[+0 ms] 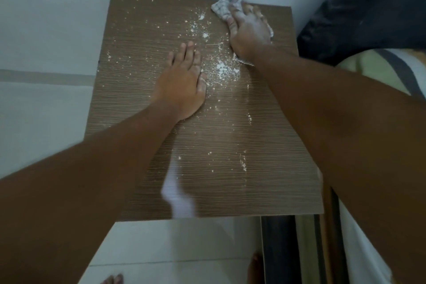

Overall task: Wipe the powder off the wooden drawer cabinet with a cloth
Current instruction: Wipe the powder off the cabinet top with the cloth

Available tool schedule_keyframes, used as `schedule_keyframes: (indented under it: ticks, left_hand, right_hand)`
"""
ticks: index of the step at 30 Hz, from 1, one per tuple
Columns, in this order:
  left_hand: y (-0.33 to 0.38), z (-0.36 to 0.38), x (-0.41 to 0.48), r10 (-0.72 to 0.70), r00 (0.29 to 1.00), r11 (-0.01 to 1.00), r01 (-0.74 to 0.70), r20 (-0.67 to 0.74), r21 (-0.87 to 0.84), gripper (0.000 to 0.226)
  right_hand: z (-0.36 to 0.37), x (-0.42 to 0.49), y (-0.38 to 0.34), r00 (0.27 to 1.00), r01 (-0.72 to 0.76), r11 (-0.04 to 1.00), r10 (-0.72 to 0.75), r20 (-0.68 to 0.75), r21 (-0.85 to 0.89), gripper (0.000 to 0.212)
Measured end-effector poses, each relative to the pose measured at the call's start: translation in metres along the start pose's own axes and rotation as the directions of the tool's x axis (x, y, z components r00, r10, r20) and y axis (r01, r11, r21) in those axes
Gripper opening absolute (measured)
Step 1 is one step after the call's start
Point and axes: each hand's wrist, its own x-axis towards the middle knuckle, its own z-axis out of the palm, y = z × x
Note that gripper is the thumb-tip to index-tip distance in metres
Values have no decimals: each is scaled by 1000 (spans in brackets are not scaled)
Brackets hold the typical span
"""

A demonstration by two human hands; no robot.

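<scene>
The wooden drawer cabinet (129,136) fills the middle of the view, its ribbed brown top seen from above. White powder (222,68) lies scattered over the top, thickest in the middle and toward the far right. My right hand (247,27) presses a checked grey-white cloth (224,6) flat onto the far right corner; powder dusts its fingers. My left hand (184,80) rests flat on the middle of the top, fingers together, holding nothing, just left of the thickest powder patch.
A white wall runs behind and to the left of the cabinet. A bed with a dark cover (368,7) and a striped pillow (387,69) stands close on the right. White floor tiles (161,249) and my bare toes (113,280) show in front.
</scene>
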Motion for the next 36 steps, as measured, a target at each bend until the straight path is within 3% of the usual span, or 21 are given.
schedule_keyframes:
  ticks: [5,11,24,36]
  left_hand:
    - [1,-3,-1,-1,1000,1000,1,2,13,62]
    - [4,-6,-6,-8,1000,1000,8,23,2,62]
    - [3,-7,-14,-7,1000,998,8,-15,62,61]
    - [6,-9,-17,-11,1000,996,13,-18,92,62]
  right_hand:
    - [5,-19,-4,985,169,986,-170,38,6,48]
    - [7,-76,-8,960,274,961,-276,48,33,45]
    - [14,-194,-1,931,362,930,-364,22,70,43]
    - [25,-303,-1,854,511,855,-516,62,83,46]
